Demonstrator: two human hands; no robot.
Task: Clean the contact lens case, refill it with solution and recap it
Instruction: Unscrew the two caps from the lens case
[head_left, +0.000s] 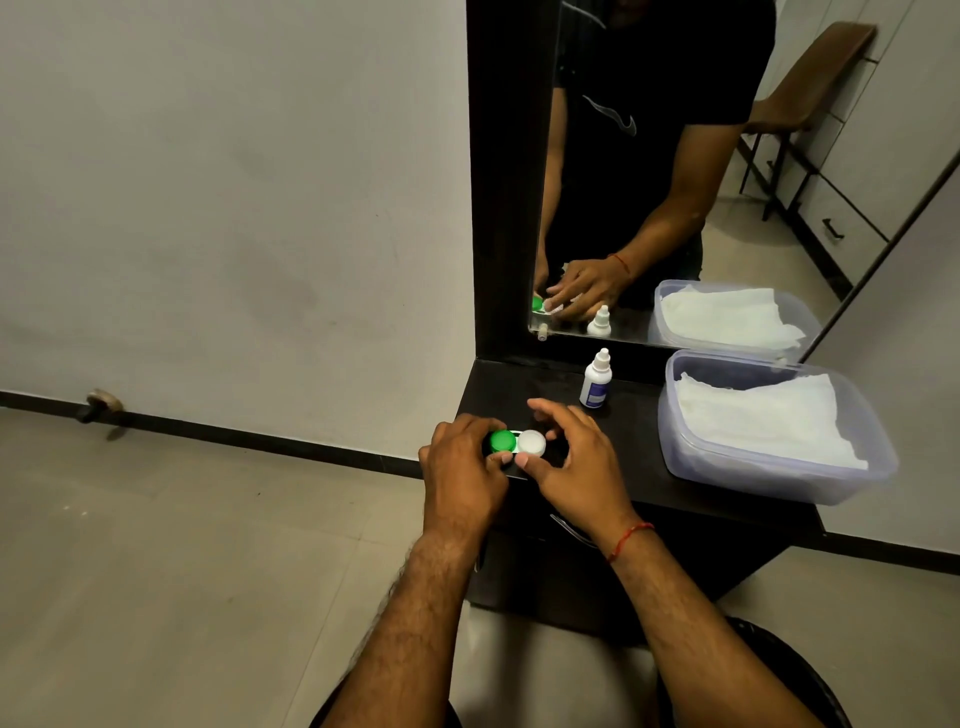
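Note:
The contact lens case lies on the dark dresser top (639, 467) near its left edge, with a green cap (502, 441) on the left well and a white cap (532, 442) on the right one. My left hand (464, 467) grips the green-capped end, thumb at its front. My right hand (576, 457) curls around the white cap, thumb at the front and fingers arched behind it; whether the fingers touch the cap is unclear. A small white solution bottle (596, 380) stands upright behind the case, its cap on.
A clear plastic tub (769, 470) holding white tissues (763, 415) sits at the right of the dresser top. A mirror (675, 182) rises directly behind. Pale floor tiles lie to the left, beyond the dresser's edge.

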